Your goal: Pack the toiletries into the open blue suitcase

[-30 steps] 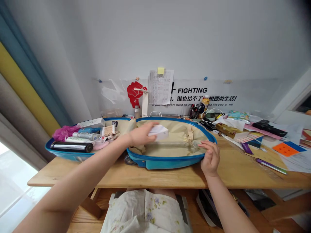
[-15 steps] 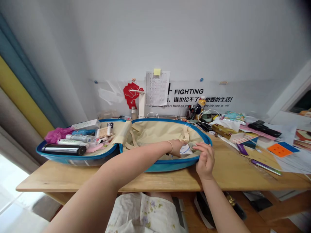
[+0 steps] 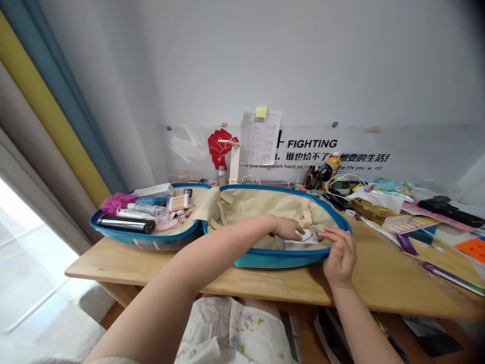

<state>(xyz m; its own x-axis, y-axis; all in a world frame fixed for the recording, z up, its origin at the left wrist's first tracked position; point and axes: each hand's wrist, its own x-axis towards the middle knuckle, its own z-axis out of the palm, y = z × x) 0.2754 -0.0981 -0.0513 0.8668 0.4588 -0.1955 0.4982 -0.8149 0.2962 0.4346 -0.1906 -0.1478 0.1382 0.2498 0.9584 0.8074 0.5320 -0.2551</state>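
An open blue suitcase [image 3: 278,259] with beige lining lies in two halves on the wooden table [image 3: 223,283]. My left hand [image 3: 290,228] reaches down into the right half. Its fingers are stretched out and touch a white flat item with a blue line [image 3: 303,241]; what kind of item it is I cannot make out. At the right corner my right hand [image 3: 341,253] closes over the suitcase rim, fingertips pointing inward. Beige straps [image 3: 305,211] lie against the lining near the left hand.
The left half holds a black cylinder [image 3: 126,224], a pink bundle [image 3: 117,202], a white box [image 3: 155,190], cotton swabs [image 3: 178,203] and tubes. Papers, a gold packet [image 3: 369,210] and a purple pen [image 3: 452,278] clutter the right. A bottle [image 3: 333,164] stands behind.
The view has turned left, so everything sits further right. My left hand has drawn back slightly, and more of the white item shows. My right hand stays at the rim.
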